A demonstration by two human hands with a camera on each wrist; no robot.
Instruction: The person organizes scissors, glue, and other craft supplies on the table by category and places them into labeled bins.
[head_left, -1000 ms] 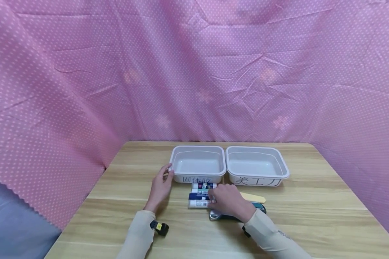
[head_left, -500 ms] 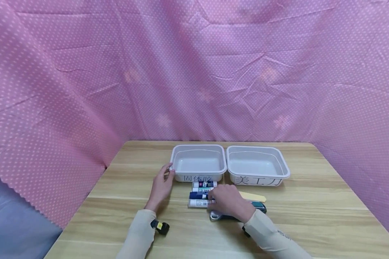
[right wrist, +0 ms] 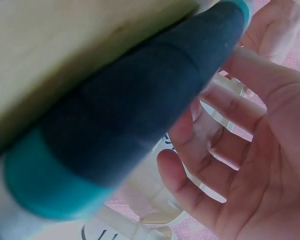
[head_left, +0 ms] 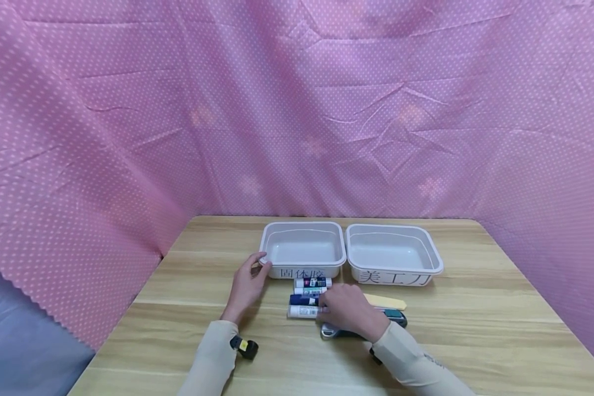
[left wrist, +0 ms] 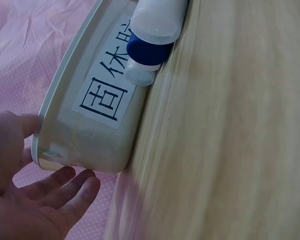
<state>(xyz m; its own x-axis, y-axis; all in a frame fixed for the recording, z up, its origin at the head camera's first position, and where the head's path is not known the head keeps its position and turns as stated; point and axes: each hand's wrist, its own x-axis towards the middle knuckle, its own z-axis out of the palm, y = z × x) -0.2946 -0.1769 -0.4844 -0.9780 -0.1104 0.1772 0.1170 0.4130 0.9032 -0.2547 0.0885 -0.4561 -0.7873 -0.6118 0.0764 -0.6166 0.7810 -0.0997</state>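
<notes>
My left hand (head_left: 246, 287) grips the near-left corner of a white plastic tray (head_left: 302, 224). In the left wrist view its thumb side meets the rim while the other fingers lie against the wall below. My right hand (head_left: 348, 309) is over the right ends of several glue sticks (head_left: 304, 312) lying in a stack of rows before that tray. In the right wrist view its fingers are loosely bent; I cannot tell whether thumb and index pinch a stick. A dark-and-teal utility knife (right wrist: 135, 105) lies beneath this hand, close to the camera.
A second white tray (head_left: 393, 226) stands right of the first. Both bear printed Chinese labels on their front walls. A yellow utility knife (head_left: 386, 302) lies just beyond the dark one. Pink dotted cloth (head_left: 307, 110) hangs behind the wooden table (head_left: 500, 319).
My left thumb and index have shifted slightly right along the tray's corner. The right hand stays almost in place, and the sticks and knives lie as before.
</notes>
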